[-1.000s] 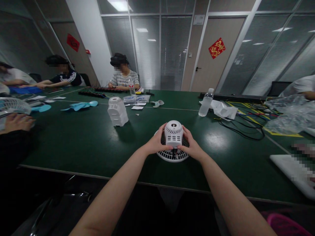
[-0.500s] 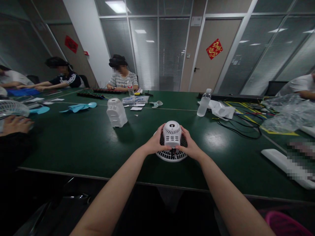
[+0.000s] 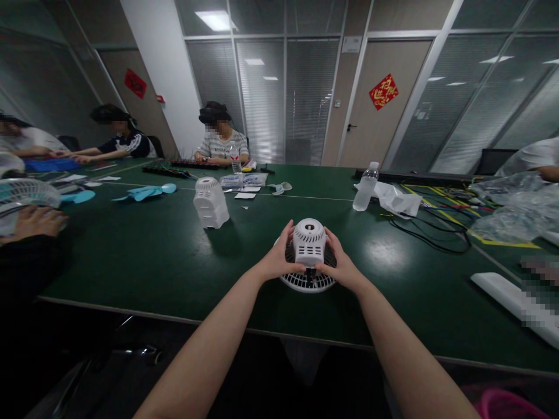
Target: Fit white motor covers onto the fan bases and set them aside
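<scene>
A white fan motor housing with slotted vents sits over a round white fan grille on the green table. My left hand grips the housing from its left side, thumb along the lower front edge. From the other side my right hand holds the same housing, its thumb almost meeting the left one. Some dark parts show just below the thumbs. The far fingers of both hands are partly hidden behind the housing. A second white housing stands upright to the left, apart from my hands.
A water bottle stands at the back right beside crumpled white wrapping and black cables. Blue fan blades lie at the left. A neighbour's hand rests by another grille. A long white piece lies right.
The whole view has shifted slightly, so everything sits a little lower and further right. Both hands keep their hold on the housing over the grille.
</scene>
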Demonstrator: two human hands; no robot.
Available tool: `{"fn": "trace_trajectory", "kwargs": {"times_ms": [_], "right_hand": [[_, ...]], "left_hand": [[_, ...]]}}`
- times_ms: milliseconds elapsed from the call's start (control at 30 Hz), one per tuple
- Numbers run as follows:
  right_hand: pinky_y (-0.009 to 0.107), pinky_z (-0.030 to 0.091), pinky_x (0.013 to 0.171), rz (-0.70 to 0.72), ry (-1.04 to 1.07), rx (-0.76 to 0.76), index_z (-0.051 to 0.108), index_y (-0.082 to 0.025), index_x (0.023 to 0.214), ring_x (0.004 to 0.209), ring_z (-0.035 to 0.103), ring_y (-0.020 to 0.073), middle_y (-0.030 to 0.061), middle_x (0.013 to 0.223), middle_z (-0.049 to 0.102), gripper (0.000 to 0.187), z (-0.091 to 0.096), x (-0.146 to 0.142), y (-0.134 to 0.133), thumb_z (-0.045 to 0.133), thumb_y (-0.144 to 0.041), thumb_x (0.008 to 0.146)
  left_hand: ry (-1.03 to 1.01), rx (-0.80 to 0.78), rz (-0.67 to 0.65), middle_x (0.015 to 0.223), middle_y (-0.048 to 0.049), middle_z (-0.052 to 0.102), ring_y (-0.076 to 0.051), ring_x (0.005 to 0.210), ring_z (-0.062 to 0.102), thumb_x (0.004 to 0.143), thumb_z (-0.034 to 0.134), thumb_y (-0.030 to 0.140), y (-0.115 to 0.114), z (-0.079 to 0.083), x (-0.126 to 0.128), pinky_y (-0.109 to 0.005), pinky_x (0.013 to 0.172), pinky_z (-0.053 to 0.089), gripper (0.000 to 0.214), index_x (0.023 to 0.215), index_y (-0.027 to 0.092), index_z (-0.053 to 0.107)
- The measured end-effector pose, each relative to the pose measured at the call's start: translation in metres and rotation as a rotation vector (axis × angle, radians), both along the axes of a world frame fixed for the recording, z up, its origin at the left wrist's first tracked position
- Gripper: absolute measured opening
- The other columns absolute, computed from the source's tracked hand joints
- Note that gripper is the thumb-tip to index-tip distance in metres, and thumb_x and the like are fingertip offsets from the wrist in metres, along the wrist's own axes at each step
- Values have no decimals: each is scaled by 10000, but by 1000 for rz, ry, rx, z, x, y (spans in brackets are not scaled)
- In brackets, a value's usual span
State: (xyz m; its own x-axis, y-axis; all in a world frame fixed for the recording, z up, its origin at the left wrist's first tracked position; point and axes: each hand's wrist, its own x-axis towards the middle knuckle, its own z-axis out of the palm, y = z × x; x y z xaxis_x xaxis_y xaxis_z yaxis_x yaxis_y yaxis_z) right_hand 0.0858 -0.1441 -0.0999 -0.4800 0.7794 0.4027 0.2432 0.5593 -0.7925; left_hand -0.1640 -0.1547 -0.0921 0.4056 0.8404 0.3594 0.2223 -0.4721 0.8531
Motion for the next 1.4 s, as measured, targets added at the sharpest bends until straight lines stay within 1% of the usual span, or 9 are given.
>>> {"fn": "trace_trajectory", "kwargs": {"times_ms": [67,167,233,367,567,733,967,1167,1400], "right_hand": [[595,217,1215,11,-5,2,82,-328,1585,1497,285,343,114,1640,269,1095,0,1,1,797,-459,765],[601,205,1216,23,-5,-12,73,-329,1587,1508,256,343,109,1643,268,1098,0,1,1,789,-484,768],[599,211,1215,25,7,-31,85,-329,1586,1505,269,339,110,1635,289,1060,1,1,1,764,-499,790],[586,225,1215,15,15,-56,117,-330,1580,1491,305,332,114,1621,316,1033,2,1,0,769,-476,792],[572,216,1225,8,19,-51,127,-322,1575,1495,297,319,109,1622,310,1046,1,1,0,796,-416,777],[564,217,1227,12,26,-51,128,-311,1577,1489,309,322,111,1612,329,1050,1,0,0,799,-397,774],[554,213,1231,1,6,-41,129,-322,1573,1497,294,308,98,1625,303,1027,1,1,-1,790,-380,789],[550,220,1229,20,19,-51,150,-321,1568,1489,314,301,101,1612,326,1017,2,3,0,795,-370,783],[545,236,1223,35,51,-69,168,-319,1565,1486,322,297,102,1608,338,1038,-1,3,2,820,-376,760]], "left_hand": [[-21,-9,3,1630,-169,213,-375,1494,266,653,870,411,1,-1,-2,-600,1209,230,1305,1579,313,-44],[-10,-40,0,1598,-185,291,-377,1485,287,663,864,405,3,-2,-3,-616,1208,213,1301,1581,302,-52],[0,-62,-7,1577,-189,335,-376,1483,295,662,865,398,3,-2,-3,-624,1205,209,1298,1582,296,-45],[-18,-81,-17,1566,-188,359,-374,1471,322,647,875,374,3,-1,-4,-629,1201,220,1294,1582,295,-15],[-17,-89,-17,1567,-186,354,-372,1463,333,655,869,355,2,0,-4,-623,1192,250,1230,1578,283,59],[-17,-68,-17,1564,-197,353,-358,1460,341,642,876,335,1,2,-2,-593,1206,238,1254,1578,246,45],[21,-87,0,1564,-186,359,-352,1464,338,662,860,325,-4,9,-2,-592,1198,256,1231,1580,259,43],[15,-62,2,1559,-168,370,-341,1460,344,650,859,309,-5,11,-1,-571,1205,265,1142,1559,250,171],[34,-45,16,1565,-167,365,-342,1456,351,640,863,311,-5,11,-2,-571,1197,285,1147,1560,250,181]]}}
